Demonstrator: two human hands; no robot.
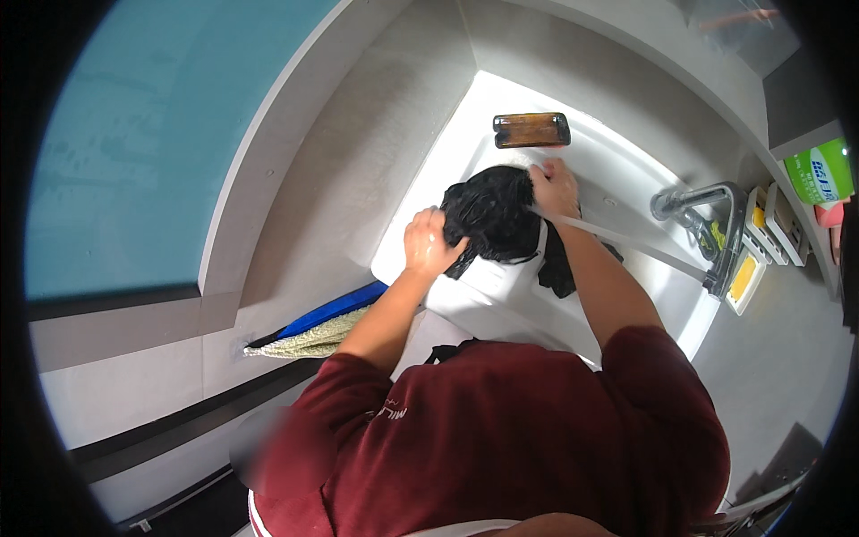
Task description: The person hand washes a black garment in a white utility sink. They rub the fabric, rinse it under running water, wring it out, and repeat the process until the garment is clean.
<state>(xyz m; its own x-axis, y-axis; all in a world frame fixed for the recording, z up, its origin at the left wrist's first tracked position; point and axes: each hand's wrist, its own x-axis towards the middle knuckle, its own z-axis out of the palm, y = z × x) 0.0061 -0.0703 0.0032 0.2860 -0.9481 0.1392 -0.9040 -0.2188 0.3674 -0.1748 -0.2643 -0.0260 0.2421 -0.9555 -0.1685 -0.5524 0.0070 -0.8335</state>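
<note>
A bunched, wet black cloth garment (490,215) is over the white sink (416,215), between my two hands. My left hand (429,243), wet with a little foam on its back, grips the left edge of the garment with the thumb over the fabric. My right hand (555,188) holds the far right side, fingers curled and partly hidden. A stream of water (626,240) runs from the faucet (729,233) past my right forearm onto the cloth. More black fabric (557,264) hangs below, on both sides of that forearm.
An amber bottle (532,131) lies on its side at the sink's far end. Soap holders (744,277) and a green package (819,172) are at the right. Blue and pale-green towels (322,327) hang at the left, below a blue-green pane (143,143).
</note>
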